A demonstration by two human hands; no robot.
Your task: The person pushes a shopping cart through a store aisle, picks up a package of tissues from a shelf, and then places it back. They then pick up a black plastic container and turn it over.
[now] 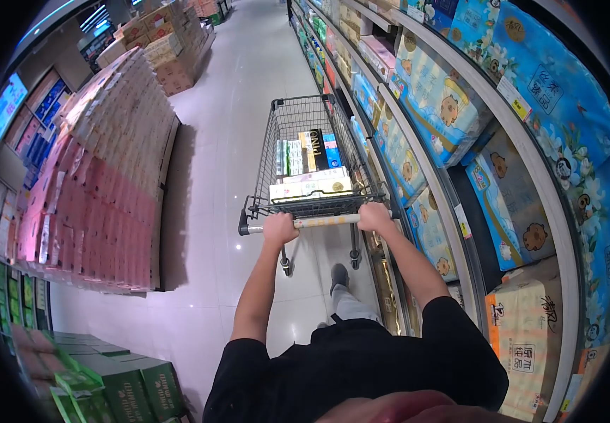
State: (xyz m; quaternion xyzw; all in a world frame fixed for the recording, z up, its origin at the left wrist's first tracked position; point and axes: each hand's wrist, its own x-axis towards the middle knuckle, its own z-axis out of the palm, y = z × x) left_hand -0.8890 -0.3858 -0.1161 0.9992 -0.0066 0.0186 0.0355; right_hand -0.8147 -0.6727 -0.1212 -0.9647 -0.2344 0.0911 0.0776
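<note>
Store aisle (224,183), cart (319,206) ahead, handle (327,222) in left hand (280,228) and right hand (375,217)

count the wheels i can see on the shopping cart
2: one wheel below the left hand, the other wheel below and slightly inward of the right hand. More may be hidden under the cart.

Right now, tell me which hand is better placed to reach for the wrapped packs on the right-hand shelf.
Probably the right hand: it grips the cart handle on the side nearer the wrapped packs. The left hand grips farther from them, toward the open aisle.
</note>
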